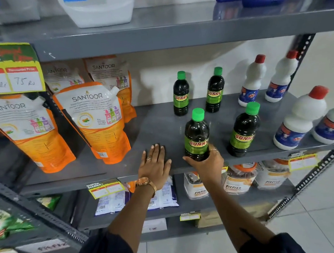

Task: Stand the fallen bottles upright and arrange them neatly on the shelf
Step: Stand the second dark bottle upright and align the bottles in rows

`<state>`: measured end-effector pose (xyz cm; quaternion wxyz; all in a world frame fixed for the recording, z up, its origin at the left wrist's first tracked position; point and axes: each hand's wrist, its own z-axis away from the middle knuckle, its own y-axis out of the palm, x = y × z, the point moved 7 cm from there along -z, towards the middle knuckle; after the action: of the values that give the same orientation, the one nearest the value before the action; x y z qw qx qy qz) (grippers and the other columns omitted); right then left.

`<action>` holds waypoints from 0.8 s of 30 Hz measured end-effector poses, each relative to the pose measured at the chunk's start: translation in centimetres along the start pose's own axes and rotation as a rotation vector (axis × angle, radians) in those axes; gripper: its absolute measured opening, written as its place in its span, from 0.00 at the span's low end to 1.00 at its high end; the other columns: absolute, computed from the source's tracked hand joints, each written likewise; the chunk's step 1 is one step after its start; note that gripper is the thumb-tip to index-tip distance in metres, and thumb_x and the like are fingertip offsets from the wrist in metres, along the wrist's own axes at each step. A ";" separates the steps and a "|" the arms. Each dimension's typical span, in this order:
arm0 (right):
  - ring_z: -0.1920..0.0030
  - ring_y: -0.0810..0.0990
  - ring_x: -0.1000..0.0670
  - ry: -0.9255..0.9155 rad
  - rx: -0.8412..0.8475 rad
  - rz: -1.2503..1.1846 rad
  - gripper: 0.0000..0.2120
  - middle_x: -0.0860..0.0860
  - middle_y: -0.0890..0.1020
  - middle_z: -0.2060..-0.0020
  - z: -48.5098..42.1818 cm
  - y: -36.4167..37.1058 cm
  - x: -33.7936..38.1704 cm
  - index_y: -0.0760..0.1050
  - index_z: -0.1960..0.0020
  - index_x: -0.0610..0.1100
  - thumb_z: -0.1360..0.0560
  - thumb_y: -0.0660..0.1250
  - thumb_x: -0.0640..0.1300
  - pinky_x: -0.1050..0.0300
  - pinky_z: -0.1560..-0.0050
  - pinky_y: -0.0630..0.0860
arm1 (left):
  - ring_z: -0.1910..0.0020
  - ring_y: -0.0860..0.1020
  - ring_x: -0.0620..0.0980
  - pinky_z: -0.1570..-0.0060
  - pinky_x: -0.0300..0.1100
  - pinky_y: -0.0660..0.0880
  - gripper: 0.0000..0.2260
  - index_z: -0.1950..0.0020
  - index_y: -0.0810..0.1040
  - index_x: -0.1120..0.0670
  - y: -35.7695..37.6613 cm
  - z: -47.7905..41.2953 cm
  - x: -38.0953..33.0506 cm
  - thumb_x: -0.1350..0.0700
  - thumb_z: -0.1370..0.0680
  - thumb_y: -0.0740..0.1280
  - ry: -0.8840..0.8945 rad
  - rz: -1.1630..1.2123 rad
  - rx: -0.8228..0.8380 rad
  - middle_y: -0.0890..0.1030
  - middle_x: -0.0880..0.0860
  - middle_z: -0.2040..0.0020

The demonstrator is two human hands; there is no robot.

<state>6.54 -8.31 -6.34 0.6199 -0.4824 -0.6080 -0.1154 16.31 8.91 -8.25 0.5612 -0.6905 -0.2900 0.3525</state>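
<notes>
Right hand (205, 160) is wrapped around the base of a dark bottle with a green cap and green "SUNNY" label (196, 135), fingers closed on it, and the bottle stands upright at the front edge of the grey metal shelf (113, 171). Left hand (155, 166) lies flat on the bare shelf just beside it, palm down, fingers spread and holding nothing, a gold-coloured watch (146, 183) at the wrist. To the right of the held bottle stands a second dark green-capped bottle (244, 130), upright and apart from it. Behind them, two more of the same bottles (181, 94) (215, 90) stand upright toward the back, side by side with a gap between. Further right, four white plastic bottles with red caps (301, 119) stand in two rows. On the left of the shelf, orange and white "SANTOOR" refill pouches (96, 121) lean upright. A yellow price tag (5, 69) hangs from the shelf above.
</notes>
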 end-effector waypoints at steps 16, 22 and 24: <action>0.33 0.71 0.46 -0.039 0.189 -0.009 0.49 0.45 0.73 0.33 1.5 -1.3 -1.2 0.63 0.27 0.43 0.42 0.81 0.54 0.50 0.34 0.69 | 0.24 0.46 0.50 0.27 0.48 0.38 0.39 0.24 0.50 0.57 -0.6 0.5 -0.5 0.35 0.29 0.37 -0.035 0.137 0.025 0.51 0.56 0.22; 0.45 0.79 0.44 0.023 -0.101 -0.123 0.26 0.47 0.79 0.47 3.0 -9.0 -4.9 0.73 0.42 0.48 0.36 0.78 0.47 0.53 0.48 0.75 | 0.25 0.52 0.58 0.28 0.57 0.55 0.48 0.24 0.51 0.50 -0.5 2.0 -4.5 0.33 0.35 0.70 -0.150 0.564 -0.013 0.60 0.52 0.24; 0.44 0.76 0.43 0.096 -0.237 -0.163 0.31 0.45 0.75 0.43 1.5 -11.4 -6.2 0.70 0.39 0.47 0.38 0.79 0.48 0.48 0.46 0.76 | 0.26 0.54 0.59 0.30 0.61 0.59 0.51 0.24 0.49 0.47 0.1 1.3 -5.5 0.32 0.39 0.72 -0.184 0.631 0.012 0.65 0.50 0.26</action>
<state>-4.21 -15.77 -6.75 0.5757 -0.4951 -0.5970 -0.2590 12.01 5.25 -7.66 0.3999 -0.7080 -0.1093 0.5717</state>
